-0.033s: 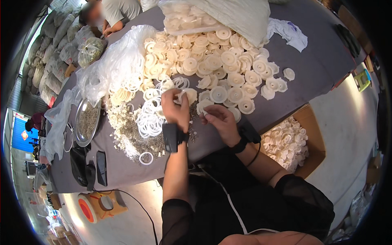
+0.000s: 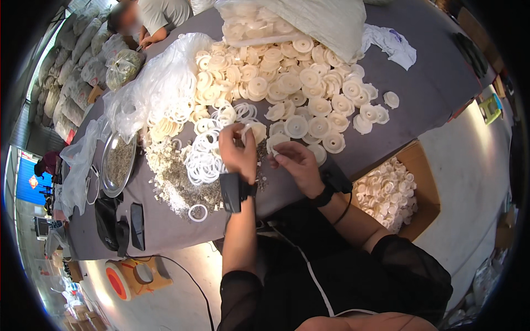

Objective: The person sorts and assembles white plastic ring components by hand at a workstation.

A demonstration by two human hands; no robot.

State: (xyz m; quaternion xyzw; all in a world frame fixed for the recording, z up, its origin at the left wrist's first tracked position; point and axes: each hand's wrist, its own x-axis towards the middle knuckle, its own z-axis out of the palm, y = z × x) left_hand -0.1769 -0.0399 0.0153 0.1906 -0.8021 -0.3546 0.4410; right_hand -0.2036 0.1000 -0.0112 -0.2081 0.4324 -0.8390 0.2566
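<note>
My left hand point(image 2: 237, 149) is closed at the near edge of a pile of cream plastic discs point(image 2: 287, 83). Its thumb and fingers grip a cream disc point(image 2: 255, 131), which the fingers partly cover. Beside it, my right hand point(image 2: 298, 164) makes a pinch, its fingertips close to another disc point(image 2: 276, 141). What sits in that pinch is small and pale, too little of it showing to name. White plastic rings point(image 2: 204, 165) lie heaped just left of my left hand. Small grey and cream pieces point(image 2: 176, 185) spread around the rings.
An oval metal tray point(image 2: 118, 165) of small grey pieces stands left, near a clear plastic bag point(image 2: 160, 83). A phone point(image 2: 137, 227) and a black pouch point(image 2: 106, 223) lie by the near edge. On my right, a cardboard box point(image 2: 428, 193) holds cream parts. Another person point(image 2: 163, 16) sits far left.
My left hand has shifted very slightly, and the disc at its fingers shows a little more fully. The right hand stays almost where it was, still pinching.
</note>
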